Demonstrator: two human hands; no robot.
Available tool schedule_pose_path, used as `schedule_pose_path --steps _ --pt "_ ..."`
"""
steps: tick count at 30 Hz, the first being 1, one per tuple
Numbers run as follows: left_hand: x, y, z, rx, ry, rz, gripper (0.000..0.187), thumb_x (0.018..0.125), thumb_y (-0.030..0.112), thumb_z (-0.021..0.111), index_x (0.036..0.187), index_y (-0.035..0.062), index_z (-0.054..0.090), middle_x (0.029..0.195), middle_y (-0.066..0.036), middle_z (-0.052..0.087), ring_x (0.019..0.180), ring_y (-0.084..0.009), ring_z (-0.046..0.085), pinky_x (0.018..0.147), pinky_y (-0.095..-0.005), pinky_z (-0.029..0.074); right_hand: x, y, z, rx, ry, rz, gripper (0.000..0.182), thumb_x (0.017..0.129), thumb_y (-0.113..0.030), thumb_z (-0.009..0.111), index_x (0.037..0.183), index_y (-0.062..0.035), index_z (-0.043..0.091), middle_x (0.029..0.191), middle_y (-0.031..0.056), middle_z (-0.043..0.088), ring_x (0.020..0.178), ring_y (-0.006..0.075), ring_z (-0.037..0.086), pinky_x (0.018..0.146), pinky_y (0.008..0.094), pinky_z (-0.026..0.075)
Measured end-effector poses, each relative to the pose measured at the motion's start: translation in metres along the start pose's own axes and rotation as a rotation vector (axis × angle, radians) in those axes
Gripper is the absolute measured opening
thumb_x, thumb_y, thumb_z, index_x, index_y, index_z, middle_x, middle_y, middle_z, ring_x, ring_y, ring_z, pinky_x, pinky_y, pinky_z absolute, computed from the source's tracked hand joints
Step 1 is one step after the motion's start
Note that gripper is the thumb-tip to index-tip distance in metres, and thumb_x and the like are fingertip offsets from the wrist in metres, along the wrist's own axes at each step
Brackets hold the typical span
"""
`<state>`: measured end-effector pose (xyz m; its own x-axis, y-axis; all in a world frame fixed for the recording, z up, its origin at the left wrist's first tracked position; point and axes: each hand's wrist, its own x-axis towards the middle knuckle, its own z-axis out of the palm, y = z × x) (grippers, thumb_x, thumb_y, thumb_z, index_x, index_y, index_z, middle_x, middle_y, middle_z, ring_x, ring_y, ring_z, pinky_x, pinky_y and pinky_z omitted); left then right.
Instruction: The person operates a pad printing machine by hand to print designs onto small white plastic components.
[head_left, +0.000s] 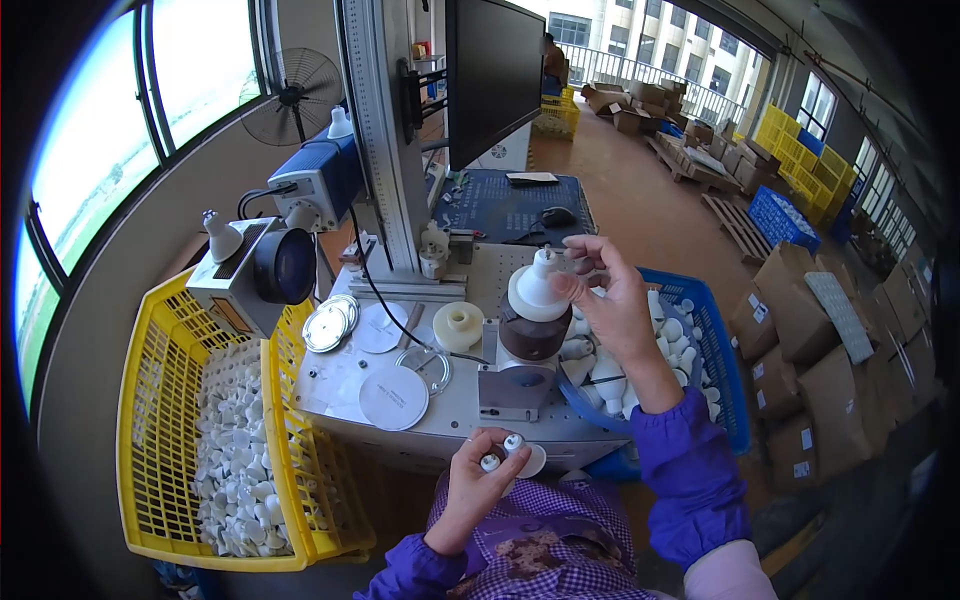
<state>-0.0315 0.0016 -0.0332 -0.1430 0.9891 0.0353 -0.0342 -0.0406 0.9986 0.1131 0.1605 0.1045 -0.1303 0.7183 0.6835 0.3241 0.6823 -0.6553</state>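
Note:
My left hand [478, 485] is closed around two white lamp housings [514, 441], low in front of the apron. Their small metal-tipped necks point up between the fingers. Another white lamp housing [541, 287] stands neck up on a dark brown round fixture [532, 334]. At its right side is my right hand [607, 297], with thumb and fingers apart and the thumb against or just in front of the housing's edge. Touch there is hard to tell. A boxy machine head with a dark round lens [284, 266] is left of the fixture.
A blue basket [735, 385] of white housings stands right of the worktable, a yellow crate [150, 480] of small white parts at left. On the table [440, 420] lie a cream ring [457, 326], white discs [394, 397] and a black cable. A monitor [495, 80] and column rise behind.

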Motion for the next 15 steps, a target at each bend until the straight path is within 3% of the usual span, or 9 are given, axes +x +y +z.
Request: schedule_pose_path --steps 2,4,5,10,11,13,15 --pt "-0.007 -0.007 -0.001 -0.038 -0.009 -0.070 0.021 0.079 0.016 0.074 0.088 -0.0004 0.064 0.084 -0.001 0.057 0.073 -0.0072 0.052 0.066 -0.0221 0.042 -0.003 0.007 -0.019 0.095 0.058 0.039 0.028 0.080 -0.021 0.072 0.097 -0.0001 0.062 0.083 0.0095 0.062 0.069 0.0173 0.054 0.065 0.0296 0.046" --pt "-0.015 -0.017 -0.001 -0.069 0.000 -0.139 0.022 0.079 0.017 0.074 0.088 -0.0007 0.064 0.083 -0.001 0.057 0.072 -0.0072 0.052 0.065 -0.0221 0.042 -0.009 0.011 -0.042 -0.007 -0.065 0.236 0.025 0.080 -0.018 0.072 0.095 0.0004 0.064 0.079 0.0098 0.063 0.075 0.0191 0.057 0.070 0.0300 0.046" --pt "-0.018 -0.026 0.000 -0.035 -0.007 -0.167 0.023 0.079 0.017 0.074 0.089 -0.0008 0.065 0.083 -0.001 0.057 0.073 -0.0072 0.052 0.065 -0.0221 0.042 -0.014 0.016 -0.049 -0.005 -0.070 0.238 0.025 0.080 -0.018 0.072 0.095 0.0004 0.064 0.079 0.0098 0.063 0.075 0.0191 0.057 0.070 0.0300 0.046" --pt "-0.033 -0.081 0.015 0.013 -0.058 -0.223 0.026 0.080 0.020 0.073 0.092 -0.0015 0.065 0.087 -0.005 0.060 0.079 -0.0125 0.059 0.071 -0.0257 0.046 -0.052 0.035 -0.067 -0.559 -0.361 0.150 0.020 0.076 -0.017 0.071 0.073 0.0017 0.066 0.078 0.0129 0.064 0.081 0.0286 0.057 0.070 0.0404 0.043" --pt "-0.035 -0.086 0.019 0.046 -0.052 -0.165 0.020 0.081 0.018 0.072 0.091 0.0016 0.065 0.081 0.000 0.062 0.076 -0.0071 0.058 0.067 -0.0228 0.047 -0.059 0.034 -0.068 -0.664 -0.362 0.086 0.022 0.075 -0.020 0.071 0.073 0.0019 0.066 0.078 0.0127 0.064 0.082 0.0298 0.055 0.071 0.0414 0.042" --pt "-0.039 -0.078 0.024 0.036 -0.100 -0.245 0.024 0.082 0.020 0.072 0.093 0.0002 0.065 0.089 -0.004 0.061 0.081 -0.0114 0.059 0.070 -0.0260 0.048 -0.066 0.033 -0.061 -0.822 -0.370 0.019 0.027 0.076 -0.024 0.071 0.072 0.0025 0.066 0.078 0.0127 0.063 0.085 0.0308 0.053 0.072 0.0425 0.040" --pt "-0.042 -0.077 0.027 0.108 -0.090 -0.162 0.029 0.081 0.024 0.071 0.096 -0.0005 0.065 0.089 -0.007 0.060 0.084 -0.0172 0.061 0.073 -0.0289 0.048 -0.070 0.042 -0.053 -0.911 -0.370 0.031 0.031 0.077 -0.027 0.070 0.070 0.0032 0.066 0.077 0.0136 0.062 0.085 0.0313 0.053 0.073 0.0424 0.040"
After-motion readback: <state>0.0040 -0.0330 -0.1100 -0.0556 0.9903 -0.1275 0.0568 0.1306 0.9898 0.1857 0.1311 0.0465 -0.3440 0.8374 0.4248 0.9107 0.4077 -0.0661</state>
